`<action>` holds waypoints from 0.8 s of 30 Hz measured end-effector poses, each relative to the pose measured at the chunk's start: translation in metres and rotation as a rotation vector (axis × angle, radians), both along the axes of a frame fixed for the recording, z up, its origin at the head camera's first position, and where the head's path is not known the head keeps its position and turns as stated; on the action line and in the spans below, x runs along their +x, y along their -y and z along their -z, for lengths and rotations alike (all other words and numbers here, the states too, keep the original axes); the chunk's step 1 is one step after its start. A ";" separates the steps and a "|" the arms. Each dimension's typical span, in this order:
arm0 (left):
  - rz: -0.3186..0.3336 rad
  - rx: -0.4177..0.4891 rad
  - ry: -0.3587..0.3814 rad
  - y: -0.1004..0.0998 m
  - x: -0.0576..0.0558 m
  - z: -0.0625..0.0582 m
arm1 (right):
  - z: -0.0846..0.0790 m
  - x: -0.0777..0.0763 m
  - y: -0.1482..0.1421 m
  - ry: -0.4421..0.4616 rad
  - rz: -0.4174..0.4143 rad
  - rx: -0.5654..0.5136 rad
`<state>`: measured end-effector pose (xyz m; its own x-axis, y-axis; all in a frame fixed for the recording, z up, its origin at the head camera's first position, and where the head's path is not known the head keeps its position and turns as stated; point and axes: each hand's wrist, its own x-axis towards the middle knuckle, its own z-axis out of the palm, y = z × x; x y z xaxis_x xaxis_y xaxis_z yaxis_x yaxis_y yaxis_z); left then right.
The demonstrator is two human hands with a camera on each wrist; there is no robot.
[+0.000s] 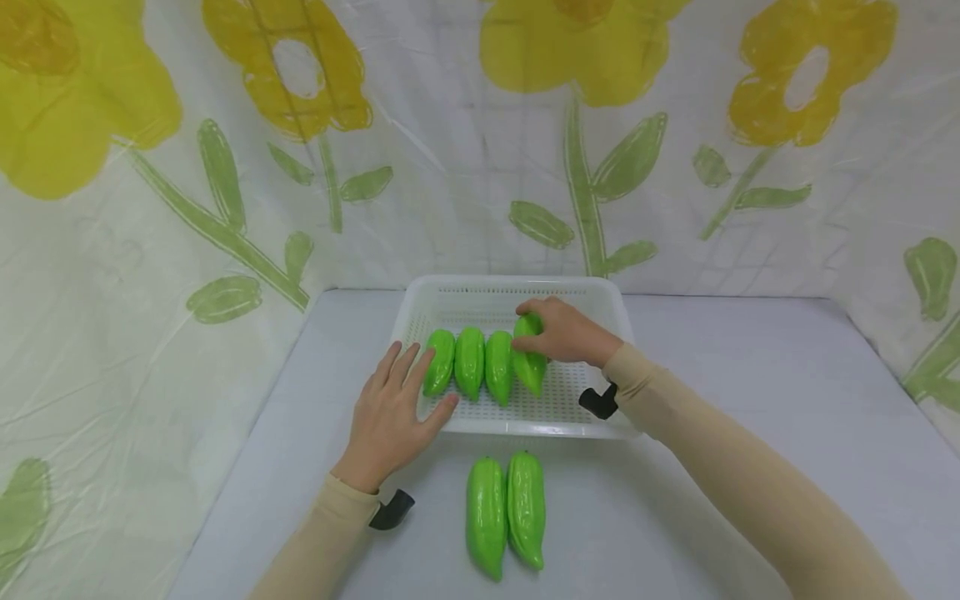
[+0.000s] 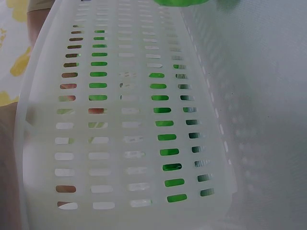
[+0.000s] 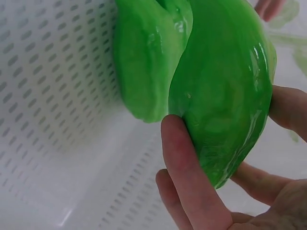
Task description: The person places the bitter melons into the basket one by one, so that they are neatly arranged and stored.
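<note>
My right hand grips a glossy green pepper with a pointed tip over the right part of a white perforated basket. In the right wrist view, fingers and thumb wrap the blunt end of this pepper. Just left of it, three similar peppers lie side by side in the basket. My left hand is spread with straight fingers at the basket's front left corner, holding nothing. The left wrist view shows the slotted basket wall, with green showing through the slots.
Two more green peppers lie together on the pale tabletop in front of the basket. Behind and beside the table hangs a white sheet printed with yellow flowers.
</note>
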<state>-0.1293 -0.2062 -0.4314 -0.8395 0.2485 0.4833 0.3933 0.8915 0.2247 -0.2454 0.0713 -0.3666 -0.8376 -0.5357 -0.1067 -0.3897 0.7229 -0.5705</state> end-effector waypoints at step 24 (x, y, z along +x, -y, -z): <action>-0.001 0.000 0.011 0.000 0.000 0.000 | 0.026 -0.015 0.017 0.182 0.014 0.190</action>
